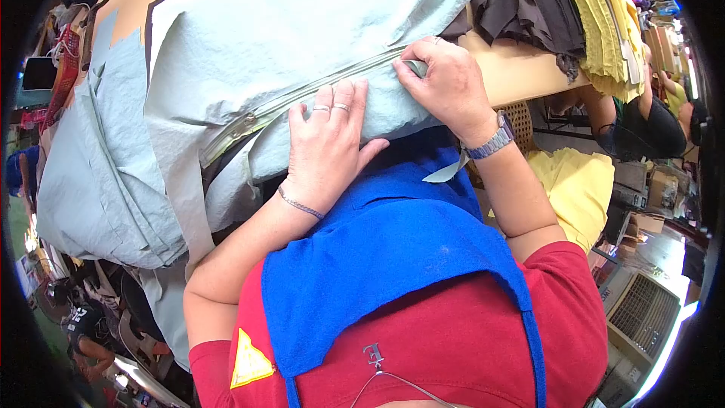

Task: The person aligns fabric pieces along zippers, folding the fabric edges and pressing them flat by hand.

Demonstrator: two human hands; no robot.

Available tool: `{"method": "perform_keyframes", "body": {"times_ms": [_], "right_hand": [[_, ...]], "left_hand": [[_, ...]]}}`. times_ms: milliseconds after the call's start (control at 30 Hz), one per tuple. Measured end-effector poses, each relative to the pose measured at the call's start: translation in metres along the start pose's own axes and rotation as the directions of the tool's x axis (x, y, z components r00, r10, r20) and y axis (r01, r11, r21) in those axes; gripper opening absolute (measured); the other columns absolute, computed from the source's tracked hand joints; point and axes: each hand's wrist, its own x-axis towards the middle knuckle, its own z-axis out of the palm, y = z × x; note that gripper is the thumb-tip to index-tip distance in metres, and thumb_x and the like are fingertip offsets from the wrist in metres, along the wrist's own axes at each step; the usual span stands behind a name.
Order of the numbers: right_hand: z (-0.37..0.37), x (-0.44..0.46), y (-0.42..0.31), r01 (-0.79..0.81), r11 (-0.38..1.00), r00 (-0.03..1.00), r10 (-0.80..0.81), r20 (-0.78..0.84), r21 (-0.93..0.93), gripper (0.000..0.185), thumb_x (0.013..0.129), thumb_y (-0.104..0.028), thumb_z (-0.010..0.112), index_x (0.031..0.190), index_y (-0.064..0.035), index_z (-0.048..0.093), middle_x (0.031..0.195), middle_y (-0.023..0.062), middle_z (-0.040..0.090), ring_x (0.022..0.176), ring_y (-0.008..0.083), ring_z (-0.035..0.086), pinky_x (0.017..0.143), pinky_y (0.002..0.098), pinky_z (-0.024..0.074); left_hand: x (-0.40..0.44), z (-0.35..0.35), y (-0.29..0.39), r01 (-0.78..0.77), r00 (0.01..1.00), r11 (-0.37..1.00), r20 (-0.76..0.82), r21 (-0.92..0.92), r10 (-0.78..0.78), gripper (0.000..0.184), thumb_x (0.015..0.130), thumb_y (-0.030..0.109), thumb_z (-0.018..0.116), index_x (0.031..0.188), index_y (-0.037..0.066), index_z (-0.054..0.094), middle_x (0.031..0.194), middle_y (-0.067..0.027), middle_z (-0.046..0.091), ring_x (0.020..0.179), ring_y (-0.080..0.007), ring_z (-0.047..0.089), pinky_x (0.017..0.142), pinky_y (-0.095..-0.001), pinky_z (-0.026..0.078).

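Light grey-green fabric [302, 23] is spread over the table, with a long zipper [302, 93] running diagonally across it. The zipper's slider end lies at the lower left, where the cloth parts. My left hand [326, 136] rests flat on the fabric just below the zipper, fingers extended. At the zipper's upper right end, my right hand [445, 79] is closed in a pinch on a fold of the fabric. The fabric's near edge hangs over the blue apron.
Dark cloth pieces [532, 7] and a yellow fabric stack [596, 15] lie at the table's right. More grey-green fabric [113, 174] drapes at the left. Yellow cloth [570, 193] hangs beside my right arm. Other people are at the far right and lower left.
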Motion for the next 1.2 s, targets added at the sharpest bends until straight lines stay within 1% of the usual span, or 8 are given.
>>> {"method": "perform_keyframes", "body": {"times_ms": [100,300,400,500,600,700,1100,1200], "right_hand": [[0.003,0.001,0.004,0.072,0.997,0.996,-0.073,-0.055,-0.01,0.013,0.083,-0.014,0.077,0.086,-0.0036,0.071,0.08,0.0115,0.068,0.065,0.0264,0.064,0.061,0.0376,0.0505],[0.002,0.003,0.004,0.069,0.997,0.997,-0.067,-0.044,0.046,0.013,0.084,-0.014,0.076,0.086,-0.0031,0.07,0.077,0.0127,0.067,0.065,0.0288,0.062,0.061,0.0384,0.0498],[-0.013,0.004,-0.01,-0.042,0.999,0.996,0.04,0.081,0.017,0.013,0.085,-0.017,0.072,0.084,-0.0047,0.067,0.079,0.0175,0.068,0.076,0.0365,0.068,0.069,0.0456,0.0544],[-0.012,-0.003,-0.012,-0.045,0.995,0.996,0.038,0.082,0.09,0.013,0.087,-0.017,0.071,0.087,-0.0044,0.066,0.077,0.0196,0.068,0.075,0.0377,0.068,0.069,0.0462,0.054],[-0.008,-0.003,-0.007,0.028,0.998,0.999,-0.03,0.023,0.063,0.014,0.088,-0.016,0.07,0.088,-0.0039,0.065,0.078,0.0197,0.068,0.076,0.0378,0.068,0.069,0.0461,0.0542],[-0.004,0.001,-0.003,0.038,0.999,0.999,-0.038,-0.016,0.013,0.016,0.087,-0.015,0.074,0.089,-0.0013,0.066,0.077,0.0182,0.066,0.07,0.034,0.066,0.062,0.0422,0.0498],[-0.001,0.005,-0.001,0.036,0.999,0.999,-0.036,0.001,-0.029,0.014,0.083,-0.016,0.073,0.084,-0.0035,0.067,0.083,0.0164,0.068,0.08,0.0357,0.068,0.073,0.0441,0.0551],[-0.003,0.005,0.0,-0.007,0.999,1.0,0.006,0.021,0.04,0.014,0.083,-0.017,0.073,0.083,-0.0034,0.069,0.083,0.0162,0.069,0.081,0.0351,0.069,0.073,0.0436,0.0553]], "left_hand": [[0.003,-0.002,0.0,-0.001,1.0,1.0,-0.007,-0.016,0.001,0.086,0.078,0.059,0.072,0.141,0.002,0.053,0.13,-0.0103,0.053,0.119,-0.0245,0.051,0.092,-0.0431,0.04],[0.007,0.0,0.004,0.012,1.0,1.0,0.005,-0.009,-0.012,0.084,0.081,0.06,0.069,0.138,0.0,0.054,0.131,-0.0113,0.055,0.121,-0.025,0.052,0.093,-0.0424,0.04],[0.008,-0.002,0.004,0.018,0.999,1.0,0.03,0.005,-0.018,0.085,0.081,0.06,0.069,0.139,0.0,0.053,0.132,-0.0117,0.056,0.122,-0.0245,0.052,0.093,-0.0429,0.04],[0.006,-0.001,0.005,0.02,0.999,1.0,0.032,0.019,-0.02,0.086,0.081,0.06,0.07,0.141,0.001,0.052,0.134,-0.0115,0.056,0.124,-0.0238,0.052,0.093,-0.0435,0.04],[0.004,-0.002,0.004,0.013,0.999,1.0,0.031,0.003,-0.013,0.086,0.081,0.059,0.07,0.142,0.001,0.052,0.136,-0.0112,0.055,0.125,-0.0236,0.052,0.094,-0.0438,0.04],[0.004,-0.002,0.003,0.007,1.0,1.0,0.028,0.001,-0.007,0.086,0.081,0.059,0.07,0.142,0.001,0.052,0.136,-0.0108,0.055,0.125,-0.0234,0.052,0.094,-0.0439,0.04],[0.005,-0.004,0.003,0.011,0.999,1.0,0.048,0.004,-0.011,0.085,0.081,0.059,0.07,0.141,0.002,0.052,0.135,-0.0101,0.055,0.124,-0.0231,0.053,0.093,-0.0443,0.041],[0.005,-0.003,0.002,0.012,0.999,1.0,0.038,-0.003,-0.012,0.085,0.081,0.059,0.071,0.141,0.002,0.053,0.135,-0.0102,0.055,0.124,-0.0233,0.052,0.093,-0.0444,0.04]]}}
